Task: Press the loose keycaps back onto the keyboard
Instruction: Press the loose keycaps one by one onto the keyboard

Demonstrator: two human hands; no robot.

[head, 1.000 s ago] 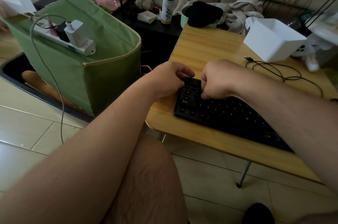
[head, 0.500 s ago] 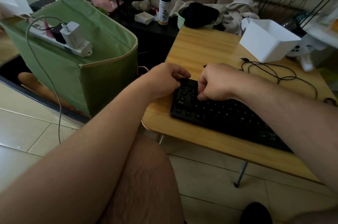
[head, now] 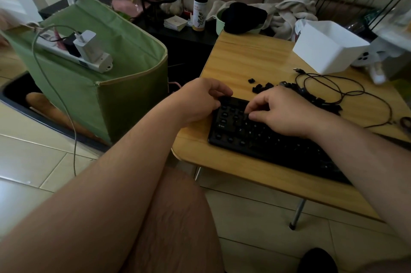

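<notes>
Keycaps [head: 311, 96] lie loose behind your keyboard [head: 266, 139]; your left hand [head: 200, 99] grips its corner, right hand [head: 282, 112] fingertips curled onto keys, pinch unclear.

The keyboard [head: 266, 139] is black with faint pale letters on its keys, and the loose keycaps [head: 315, 99] scattered behind it are black too, all on a honey-yellow tabletop [head: 244, 59] with a wood-grain pattern. A thin black cable [head: 347, 92] loops beside a plain white box [head: 329, 47]. To the side stands a green fabric bin [head: 115, 85] with beige trim carrying a white power strip [head: 89, 59]; the floor [head: 33, 157] is pale cream tile.
</notes>
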